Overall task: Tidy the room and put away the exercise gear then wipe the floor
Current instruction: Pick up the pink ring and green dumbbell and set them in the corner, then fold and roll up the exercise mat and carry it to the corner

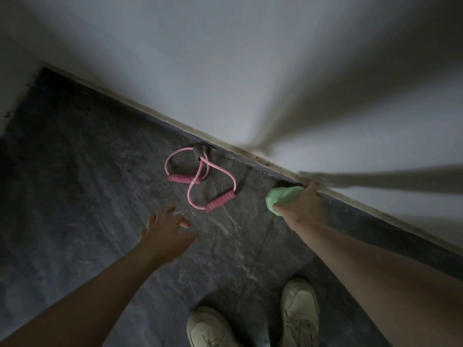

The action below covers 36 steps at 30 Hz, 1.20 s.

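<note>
While right hand point(302, 205) grips green cloth point(280, 197) near wall | left hand point(165, 230) spread — near pink resistance band point(200, 180) — on floor point(87, 186)

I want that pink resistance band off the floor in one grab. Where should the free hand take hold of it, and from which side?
Probably the near foam handle of the pink resistance band: it lies flat, apart from the wall, closest to the open left hand. Come from above, grip across its width. The right hand holds a green cloth.

Bare floor point(87, 196) lies open from 7 to 10 o'clock. The pink resistance band point(199, 177) sits at 12 beside the wall point(250, 71), which closes off 1 through 3.
</note>
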### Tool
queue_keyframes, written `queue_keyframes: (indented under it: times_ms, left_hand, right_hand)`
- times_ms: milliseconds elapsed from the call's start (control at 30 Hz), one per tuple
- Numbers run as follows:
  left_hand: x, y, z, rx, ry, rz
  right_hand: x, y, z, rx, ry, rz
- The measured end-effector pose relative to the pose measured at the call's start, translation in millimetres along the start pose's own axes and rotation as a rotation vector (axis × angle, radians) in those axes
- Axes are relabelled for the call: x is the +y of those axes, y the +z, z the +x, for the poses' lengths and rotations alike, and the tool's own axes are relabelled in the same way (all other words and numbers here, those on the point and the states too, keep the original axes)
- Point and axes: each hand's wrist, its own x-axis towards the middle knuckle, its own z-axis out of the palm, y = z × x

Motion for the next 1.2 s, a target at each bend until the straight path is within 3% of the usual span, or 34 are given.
queue_keyframes:
  times_ms: [200, 333, 533, 733, 867, 1033, 1200]
  left_hand:
    - [-5.8, -10.9, -5.0, -0.053, -0.031, 0.016]
    - [-0.1, -11.2, -15.0, -0.004, -0.011, 0.001]
    - [26.5, -18.4, -64.3, -0.012, 0.013, -0.053]
    - [47.7, -75.3, -135.0, 0.065, -0.031, -0.152]
    - [47.5, -143.5, -206.5, 0.173, -0.086, -0.227]
    - [60.1, -248.5, -347.3, 0.344, -0.143, -0.103]
    - [71.8, -304.3, -527.1, 0.320, -0.251, 0.039]
  right_hand:
    - [-12.5, -9.5, 7.8, -0.090, -0.090, -0.188]
    - [-19.9, -23.0, 1.6, -0.158, -0.138, -0.222]
    - [-32.1, -48.1, -52.4, -0.069, -0.482, -0.640]
    - [-64.3, -92.0, -167.8, -0.173, -0.771, -0.630]
    - [-105.9, -153.6, -243.9, -0.163, -1.060, -0.656]
    - [-179.6, -261.3, -347.7, -0.178, -1.409, -0.857]
    - [-215.8, -359.5, -492.2, -0.391, -1.426, -1.135]
